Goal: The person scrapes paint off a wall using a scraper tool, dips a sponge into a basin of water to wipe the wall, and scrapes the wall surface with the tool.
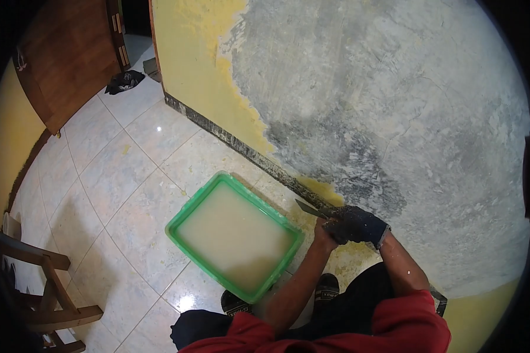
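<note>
A flat metal scraper (312, 209) points up and left from between my two hands, close to the dark strip at the base of the wall (359, 88). My right hand (359, 226), in a dark, dusty glove, is closed around the scraper's handle end. Against it is my left hand (325, 232), also closed at the handle; its fingers are partly hidden. Left of the hands, a green rectangular tub (197, 253) of cloudy, pale liquid rests on the tiled floor.
Yellow paint borders the wall's bare grey area. A wooden stool (56, 288) stands at lower left. A brown door (70, 59) and a black plastic bag (125, 82) are at upper left. My slippered feet are just below the tub and hands.
</note>
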